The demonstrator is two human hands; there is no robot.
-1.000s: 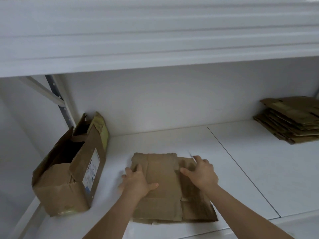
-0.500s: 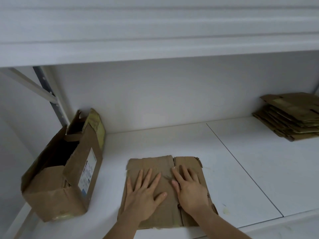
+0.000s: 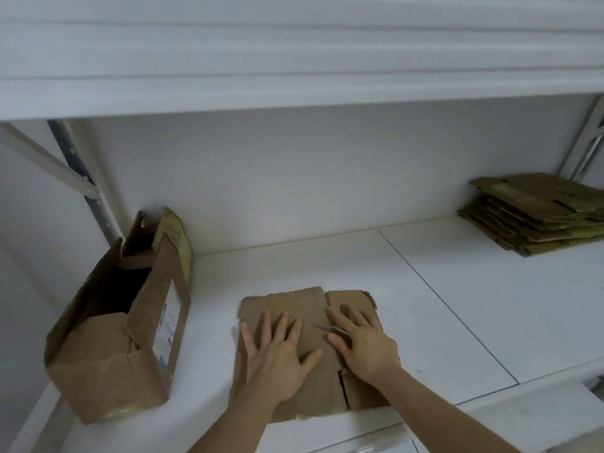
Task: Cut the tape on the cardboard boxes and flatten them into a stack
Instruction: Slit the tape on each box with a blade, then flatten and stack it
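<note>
I see the flattened box (image 3: 310, 351) lying on the white shelf (image 3: 441, 305), near its front edge, and I judge it is almost done. My left hand (image 3: 277, 358) and my right hand (image 3: 364, 346) both press on it, with the fingers straight and spread apart, holding nothing. To the right, well apart, a stack of flattened boxes (image 3: 536, 214) already lies near the back wall (image 3: 294, 178), so a good part of the work seems finished. What is left, I think: to carry this piece onto the stack, and then to flatten the open box (image 3: 121, 325) that stands at the left with its flaps up. I cannot see any cutting tool. The shelf is white and smooth, with a thin seam (image 3: 447, 305) across it, and another shelf (image 3: 294, 70) is above.
</note>
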